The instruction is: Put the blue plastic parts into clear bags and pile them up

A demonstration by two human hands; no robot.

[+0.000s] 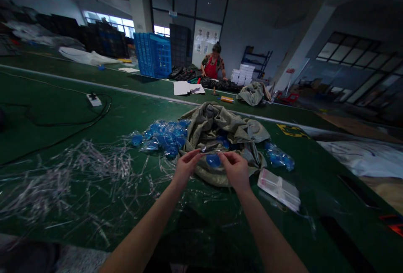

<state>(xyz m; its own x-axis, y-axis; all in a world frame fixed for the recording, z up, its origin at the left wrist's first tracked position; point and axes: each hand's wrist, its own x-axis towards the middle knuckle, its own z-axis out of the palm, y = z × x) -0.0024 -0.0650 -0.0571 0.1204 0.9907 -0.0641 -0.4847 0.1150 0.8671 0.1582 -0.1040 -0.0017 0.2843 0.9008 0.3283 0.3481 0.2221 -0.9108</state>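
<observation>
Between my two hands is a small clear plastic bag with a round blue item (213, 161) in it. My left hand (188, 163) pinches the bag's left end, and my right hand (234, 167) pinches it beside the blue item. Just beyond them lies an open grey-green cloth sack (220, 117) with more blue items inside. A pile of bagged blue items (166, 135) sits left of the sack, and a few more bagged blue items (279, 156) lie to its right. A banded stack of clear bags (279, 189) rests right of my right hand.
Thin clear plastic strips (94, 164) are scattered on the green table (132, 109) at left. A power strip (93, 100) with black cables lies farther back. Across the table are a blue crate (153, 56), white sheets (188, 88) and a person in a red apron (211, 68).
</observation>
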